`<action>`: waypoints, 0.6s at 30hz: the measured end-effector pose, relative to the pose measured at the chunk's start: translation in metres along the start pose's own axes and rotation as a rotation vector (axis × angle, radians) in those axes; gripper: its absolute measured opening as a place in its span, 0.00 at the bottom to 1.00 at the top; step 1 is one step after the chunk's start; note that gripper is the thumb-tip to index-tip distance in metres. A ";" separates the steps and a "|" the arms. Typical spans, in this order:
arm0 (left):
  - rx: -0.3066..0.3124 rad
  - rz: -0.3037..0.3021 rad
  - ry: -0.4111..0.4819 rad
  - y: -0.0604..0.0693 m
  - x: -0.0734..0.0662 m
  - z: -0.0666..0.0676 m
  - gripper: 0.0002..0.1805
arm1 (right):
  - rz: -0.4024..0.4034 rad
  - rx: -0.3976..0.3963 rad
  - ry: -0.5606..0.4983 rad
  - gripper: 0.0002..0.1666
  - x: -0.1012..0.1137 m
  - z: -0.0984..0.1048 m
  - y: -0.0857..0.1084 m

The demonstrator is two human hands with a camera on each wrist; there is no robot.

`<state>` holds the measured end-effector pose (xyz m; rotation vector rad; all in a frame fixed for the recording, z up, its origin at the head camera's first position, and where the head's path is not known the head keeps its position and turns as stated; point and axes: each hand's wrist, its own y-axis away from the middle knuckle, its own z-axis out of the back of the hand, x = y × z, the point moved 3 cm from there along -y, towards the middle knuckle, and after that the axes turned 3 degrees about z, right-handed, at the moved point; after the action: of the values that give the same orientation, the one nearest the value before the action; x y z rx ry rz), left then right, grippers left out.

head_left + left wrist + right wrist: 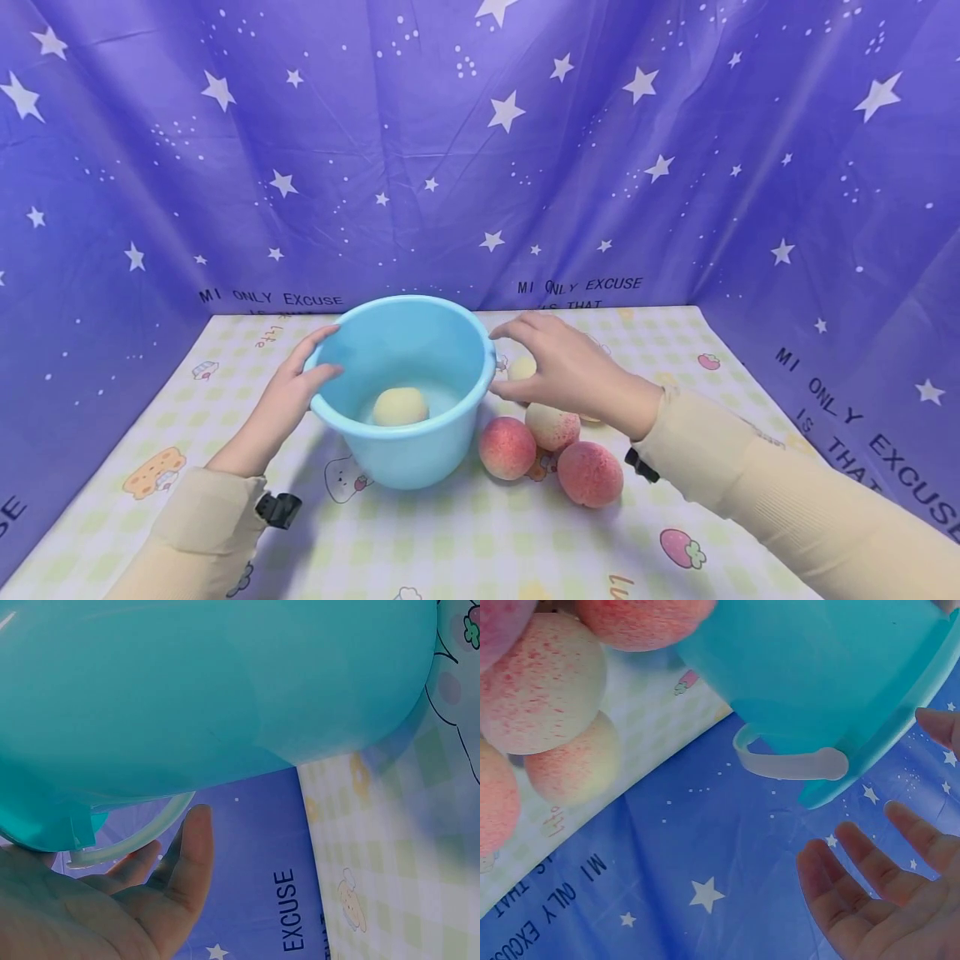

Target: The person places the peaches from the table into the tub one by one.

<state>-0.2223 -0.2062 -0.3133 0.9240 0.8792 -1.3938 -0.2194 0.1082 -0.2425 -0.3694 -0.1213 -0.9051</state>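
Observation:
A light blue bucket (408, 454) stands on the table with a pale yellow, peach-like fruit (401, 407) inside. My left hand (281, 400) holds its left rim, thumb over the inner side and the other fingers outside. By the right rim my right hand (573, 362) is spread, thumb and fingers apart, gripping nothing. A whitish handle (791, 765) hangs on the bucket's side in the right wrist view. Right of the bucket lie a red peach (507, 448), a white-and-pink peach (552, 427) and a darker pink peach (590, 474). Another pale peach (521, 369) is partly hidden behind my right hand.
A checkered cloth with cartoon prints covers the table (450, 542). Purple curtains (450, 167) with white stars and lettering hang behind it and along both sides. Black straps (279, 510) sit at both wrists, by the beige sleeves.

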 end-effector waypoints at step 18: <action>-0.001 0.002 -0.005 0.000 0.001 0.000 0.37 | -0.014 0.016 0.047 0.31 -0.014 -0.007 0.023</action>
<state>-0.2223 -0.2070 -0.3139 0.9199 0.8752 -1.3936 -0.2100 0.1294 -0.2583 -0.3324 -0.0883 -0.9257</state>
